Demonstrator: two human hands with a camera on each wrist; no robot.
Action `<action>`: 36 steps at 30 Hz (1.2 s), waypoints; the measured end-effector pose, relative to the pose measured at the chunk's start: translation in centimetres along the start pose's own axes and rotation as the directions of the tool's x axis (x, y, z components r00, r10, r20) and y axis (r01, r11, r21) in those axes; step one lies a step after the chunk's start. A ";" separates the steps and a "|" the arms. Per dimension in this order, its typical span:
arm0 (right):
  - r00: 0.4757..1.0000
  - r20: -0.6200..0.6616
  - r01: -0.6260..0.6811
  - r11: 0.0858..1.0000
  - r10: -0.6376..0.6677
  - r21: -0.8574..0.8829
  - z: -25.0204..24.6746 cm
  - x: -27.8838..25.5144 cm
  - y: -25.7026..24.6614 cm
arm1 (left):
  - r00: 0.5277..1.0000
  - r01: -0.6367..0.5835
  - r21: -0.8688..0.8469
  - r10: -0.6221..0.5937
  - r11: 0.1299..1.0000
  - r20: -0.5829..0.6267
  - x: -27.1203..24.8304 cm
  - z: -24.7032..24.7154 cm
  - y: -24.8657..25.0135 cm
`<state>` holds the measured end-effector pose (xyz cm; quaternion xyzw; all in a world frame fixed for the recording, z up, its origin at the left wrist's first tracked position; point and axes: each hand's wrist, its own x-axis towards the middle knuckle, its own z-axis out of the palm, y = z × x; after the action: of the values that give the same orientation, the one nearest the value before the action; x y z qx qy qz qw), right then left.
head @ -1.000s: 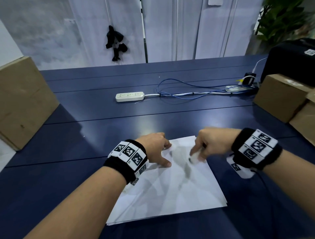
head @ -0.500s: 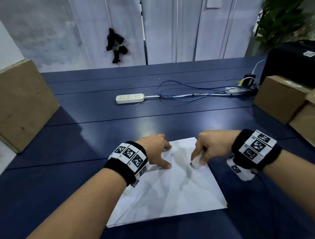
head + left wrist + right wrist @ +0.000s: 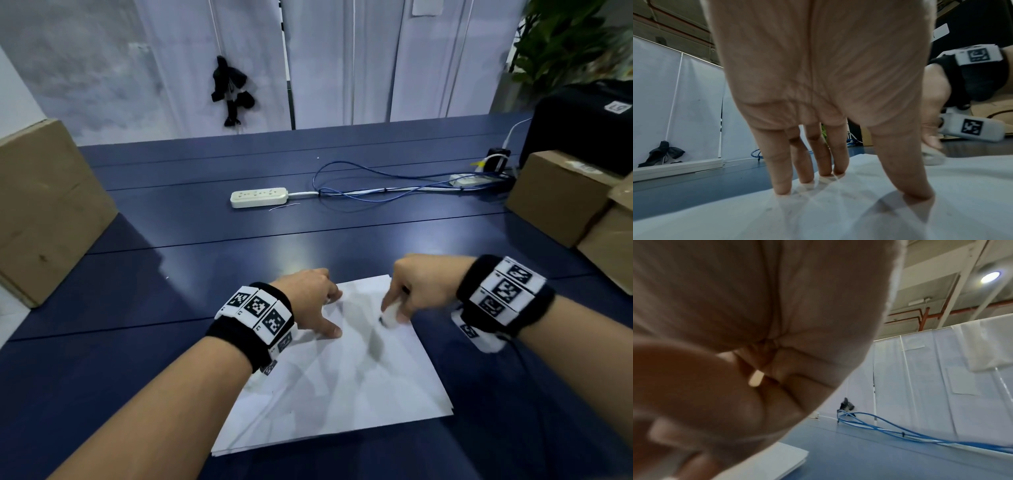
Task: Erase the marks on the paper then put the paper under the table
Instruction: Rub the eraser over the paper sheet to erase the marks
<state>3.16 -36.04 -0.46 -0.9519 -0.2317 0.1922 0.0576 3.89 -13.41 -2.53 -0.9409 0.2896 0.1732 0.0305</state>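
Note:
A thin stack of white paper (image 3: 342, 387) lies on the dark blue table (image 3: 144, 342) in front of me. My left hand (image 3: 317, 305) presses straight fingertips (image 3: 783, 186) onto the paper's far left part, holding it flat. My right hand (image 3: 407, 298) pinches a small white eraser (image 3: 390, 317) and its tip touches the paper near the far right corner. In the left wrist view the eraser (image 3: 932, 157) looks blurred. A small dark mark shows beside the eraser's tip. In the right wrist view my curled right hand (image 3: 748, 369) fills most of the picture, with a corner of the paper (image 3: 777, 460) below it.
A white power strip (image 3: 258, 197) and blue cables (image 3: 376, 186) lie across the table's far middle. A big cardboard box (image 3: 44, 209) stands at the left. More cardboard boxes (image 3: 565, 202) and a black case (image 3: 582, 120) stand at the right. White panels close the far side.
My right hand has shifted slightly with the eraser against the paper, a small rubbing move. The left hand keeps pressing in the same spot.

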 end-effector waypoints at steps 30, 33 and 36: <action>0.982 -0.175 -0.072 0.997 0.074 0.022 -0.3 1.3 1.9 | 1.000 0.016 -0.019 -0.016 1.000 0.006 0.1 0.3 -0.2; 1.000 -0.009 -0.010 0.998 0.011 0.054 0.5 -0.4 1.4 | 1.000 0.016 -0.018 -0.016 1.000 0.007 0.2 0.3 -0.3; 1.000 0.013 -0.008 0.998 0.008 0.057 0.5 -0.6 0.9 | 1.000 0.018 -0.022 -0.018 1.000 0.006 0.2 0.2 -0.2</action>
<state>2.89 -37.11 -0.89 -0.9496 -0.2227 0.2048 0.0824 4.07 -13.28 -2.77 -0.9431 0.2792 0.1790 0.0226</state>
